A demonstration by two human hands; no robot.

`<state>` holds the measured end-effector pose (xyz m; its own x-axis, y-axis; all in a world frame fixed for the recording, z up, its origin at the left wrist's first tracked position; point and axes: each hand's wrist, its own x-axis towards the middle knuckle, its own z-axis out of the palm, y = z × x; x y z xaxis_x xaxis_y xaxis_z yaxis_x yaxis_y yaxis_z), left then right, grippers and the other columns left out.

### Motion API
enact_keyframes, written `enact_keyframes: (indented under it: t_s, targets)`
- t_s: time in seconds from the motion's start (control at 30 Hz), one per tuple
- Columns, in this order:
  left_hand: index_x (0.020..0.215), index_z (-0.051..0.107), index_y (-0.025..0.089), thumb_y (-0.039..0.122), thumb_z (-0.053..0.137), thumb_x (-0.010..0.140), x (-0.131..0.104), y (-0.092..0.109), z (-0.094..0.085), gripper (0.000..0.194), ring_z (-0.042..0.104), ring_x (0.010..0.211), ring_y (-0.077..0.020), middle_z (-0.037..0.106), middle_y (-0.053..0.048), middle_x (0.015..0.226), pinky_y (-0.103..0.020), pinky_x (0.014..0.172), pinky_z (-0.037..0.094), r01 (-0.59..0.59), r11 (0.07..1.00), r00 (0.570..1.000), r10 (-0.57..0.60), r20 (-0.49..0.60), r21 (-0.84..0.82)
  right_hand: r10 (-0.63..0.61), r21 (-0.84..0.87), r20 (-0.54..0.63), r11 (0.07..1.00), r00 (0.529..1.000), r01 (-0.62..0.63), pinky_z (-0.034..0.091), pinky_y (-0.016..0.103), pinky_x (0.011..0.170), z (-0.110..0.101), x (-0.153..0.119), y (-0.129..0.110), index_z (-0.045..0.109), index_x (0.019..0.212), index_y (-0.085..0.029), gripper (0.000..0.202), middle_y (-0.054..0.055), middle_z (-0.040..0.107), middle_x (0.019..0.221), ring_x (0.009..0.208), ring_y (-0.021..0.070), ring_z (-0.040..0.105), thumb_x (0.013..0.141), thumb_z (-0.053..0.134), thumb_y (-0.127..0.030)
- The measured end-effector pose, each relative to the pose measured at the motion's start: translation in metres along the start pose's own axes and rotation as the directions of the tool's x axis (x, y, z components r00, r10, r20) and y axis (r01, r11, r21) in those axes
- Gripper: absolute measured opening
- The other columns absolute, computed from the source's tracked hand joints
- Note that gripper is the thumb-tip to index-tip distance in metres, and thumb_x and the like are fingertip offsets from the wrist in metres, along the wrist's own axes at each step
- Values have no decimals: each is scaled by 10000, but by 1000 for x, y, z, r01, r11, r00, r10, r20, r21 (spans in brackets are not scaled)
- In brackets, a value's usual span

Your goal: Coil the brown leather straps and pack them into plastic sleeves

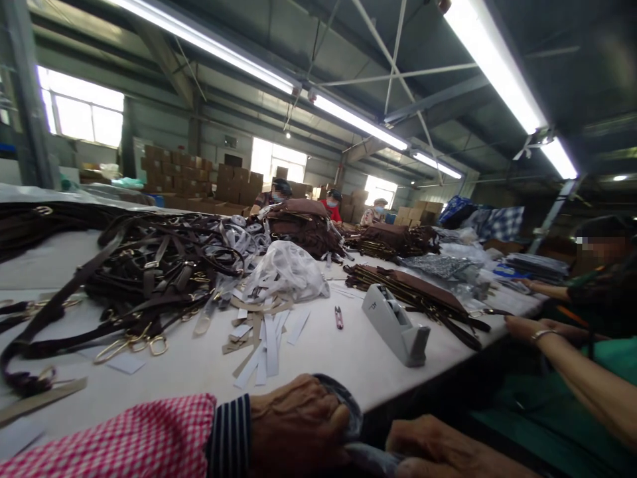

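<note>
Within the left hand's (303, 425) closed fingers sits a dark looped bundle (351, 401), its curve arching beyond the knuckles, away from the body; its greyish tail (373, 457) runs sideways to the bent-fingered right hand (432, 443), whose hold I cannot tell. Beyond the grip stands a tape dispenser (395, 327).

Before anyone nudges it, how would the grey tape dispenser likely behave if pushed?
The grey tape dispenser is probably stiff, judging by its moulded, crisp-edged body. Its long, low shape sits along the white table, so it would likely slide rather than roll or tip. Its weight can't be judged here.
</note>
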<state>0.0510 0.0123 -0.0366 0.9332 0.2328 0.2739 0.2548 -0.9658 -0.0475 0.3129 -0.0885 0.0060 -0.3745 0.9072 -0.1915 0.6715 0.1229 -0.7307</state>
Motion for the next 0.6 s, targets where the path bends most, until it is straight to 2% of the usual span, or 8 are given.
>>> enact_keyframes:
  t_s: [0.1, 0.13, 0.23, 0.27, 0.33, 0.43, 0.53, 0.6]
  targets:
    - [778, 599, 192, 505, 476, 992, -3, -5, -21, 399, 525, 484, -154, 608, -21, 601, -274, 494, 299, 194, 914, 981, -177, 80, -356, 12, -34, -132, 999, 991, -17, 449, 293, 938, -5, -5, -1, 750, 1140, -306, 290, 23, 709, 1104, 1063, 245, 611, 914, 682, -475]
    - [762, 598, 194, 543, 444, 995, -3, -7, -28, 447, 505, 473, -144, 579, -7, 578, -259, 482, 303, 255, 807, 967, -217, 135, -532, 6, -4, -176, 1000, 984, -7, 448, 285, 913, -6, -3, -2, 752, 1112, -288, 279, 21, 704, 1067, 1033, 233, 607, 932, 657, -479]
    - [703, 590, 179, 614, 447, 965, 0, -8, -42, 527, 437, 441, -117, 519, 13, 533, -227, 442, 309, 372, 309, 922, -229, 311, -875, -59, 145, -204, 985, 977, 89, 415, 238, 698, -10, 12, -5, 736, 933, -190, 370, 7, 622, 813, 763, 154, 540, 972, 582, -525]
    - [663, 575, 172, 605, 453, 963, 2, -8, -44, 541, 405, 432, -105, 500, 14, 516, -223, 436, 292, 360, 179, 921, -227, 317, -916, -89, 198, -195, 972, 977, 128, 370, 225, 623, -9, 19, -5, 721, 896, -168, 411, -7, 568, 744, 676, 126, 478, 968, 578, -546]
    - [602, 553, 163, 588, 449, 973, 7, -6, -43, 574, 338, 422, -86, 446, 25, 471, -225, 445, 252, 276, 8, 924, -278, 263, -961, -128, 285, -233, 939, 964, 194, 277, 218, 531, -4, 35, -7, 703, 907, -146, 481, -23, 496, 702, 582, 92, 371, 980, 531, -589]
    - [610, 562, 159, 589, 481, 969, 16, -7, -38, 566, 227, 395, -62, 343, 68, 412, -219, 446, 196, 130, -225, 900, -383, 210, -966, -130, 313, -448, 904, 884, 292, 248, 231, 496, 19, 59, -11, 654, 877, -147, 552, -26, 463, 690, 544, 83, 328, 1028, 395, -611]
    - [506, 473, 173, 663, 492, 940, 28, -11, -33, 655, 198, 360, -44, 276, 79, 360, -207, 431, 188, 55, -371, 900, -384, 207, -927, -106, 333, -630, 858, 769, 391, 334, 239, 540, 48, 80, -19, 593, 827, -164, 570, -11, 478, 693, 598, 107, 405, 1045, 321, -615]
    - [436, 394, 191, 729, 471, 916, 35, -16, -31, 725, 215, 339, -41, 253, 72, 334, -203, 418, 202, 30, -421, 890, -401, 216, -907, -104, 340, -677, 834, 729, 435, 389, 248, 575, 61, 92, -24, 618, 980, -169, 534, 17, 554, 779, 672, 135, 480, 1036, 340, -621]
